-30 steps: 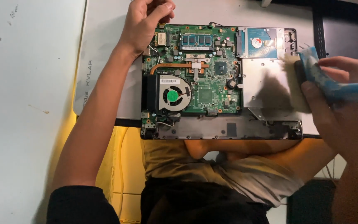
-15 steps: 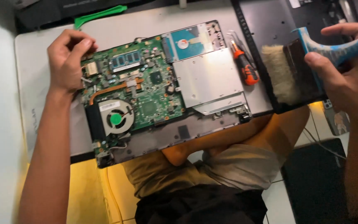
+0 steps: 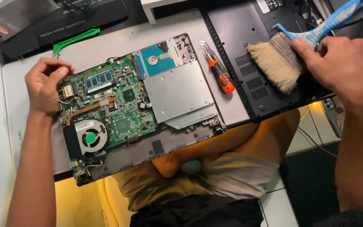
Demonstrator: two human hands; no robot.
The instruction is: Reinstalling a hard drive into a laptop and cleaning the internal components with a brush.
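Opened laptop (image 3: 148, 113) on the counter (image 3: 106, 46), green motherboard (image 3: 110, 105) and cooling fan (image 3: 90, 138) exposed. Our left hand (image 3: 45, 86) curls over the chassis's far-left edge. Our right hand (image 3: 343, 69) grips a blue-handled brush (image 3: 282, 56), bristles on the detached black bottom cover (image 3: 253, 54). An orange screwdriver (image 3: 219, 73) lies between laptop and cover.

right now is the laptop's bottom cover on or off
Off. The laptop lies with its green board and fan bare; the black cover lies beside it.
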